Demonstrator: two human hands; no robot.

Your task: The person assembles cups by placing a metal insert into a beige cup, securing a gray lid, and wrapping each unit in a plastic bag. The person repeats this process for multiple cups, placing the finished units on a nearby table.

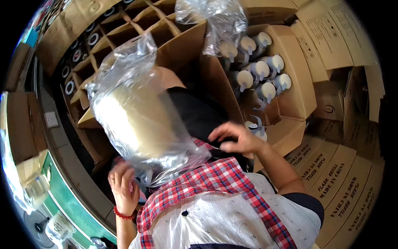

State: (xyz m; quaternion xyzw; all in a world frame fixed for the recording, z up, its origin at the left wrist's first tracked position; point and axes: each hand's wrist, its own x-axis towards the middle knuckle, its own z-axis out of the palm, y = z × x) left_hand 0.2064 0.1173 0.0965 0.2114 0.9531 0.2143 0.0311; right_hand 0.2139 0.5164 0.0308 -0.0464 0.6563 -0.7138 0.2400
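Across my lap lies a big cream cylinder (141, 114) wrapped in a clear plastic bag (126, 62). The bag's crumpled ends bunch up at the far top and down by my apron. Close to the lower left end of the bag is my left hand (123, 186), its fingers loosely bent and apart, nothing seen in them; a red bead bracelet (123, 213) circles that wrist. To the right of the bag, my right hand (236, 137) hovers over my dark-clothed leg with fingers spread and nothing in it.
An open carton (296, 99) on the right holds several upright bottles with cream lids and grey handles (265, 91). Beyond my lap stands a divided carton (132, 27) with round-topped items. Loose clear plastic (226, 25) drapes between the cartons. Closed cartons (331, 182) are stacked at right.
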